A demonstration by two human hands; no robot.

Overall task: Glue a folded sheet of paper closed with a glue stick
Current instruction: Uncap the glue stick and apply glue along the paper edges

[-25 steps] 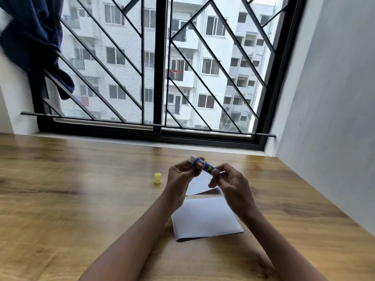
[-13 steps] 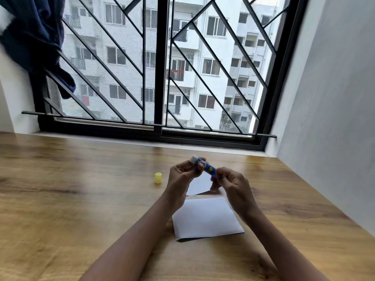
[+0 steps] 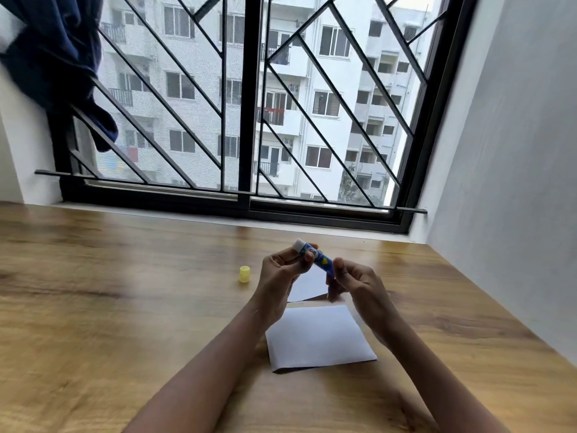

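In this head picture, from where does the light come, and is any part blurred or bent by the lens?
Head view: daylight enters through the window beyond the table, so the left hand and right hand look dim; the paper throws a thin shadow at its near edge; the wide lens tilts the window's right side outward; the glue stick label is too soft to read.

A blue cloth [image 3: 56,57] hangs by the barred window [image 3: 246,120] above a wooden table [image 3: 93,307].
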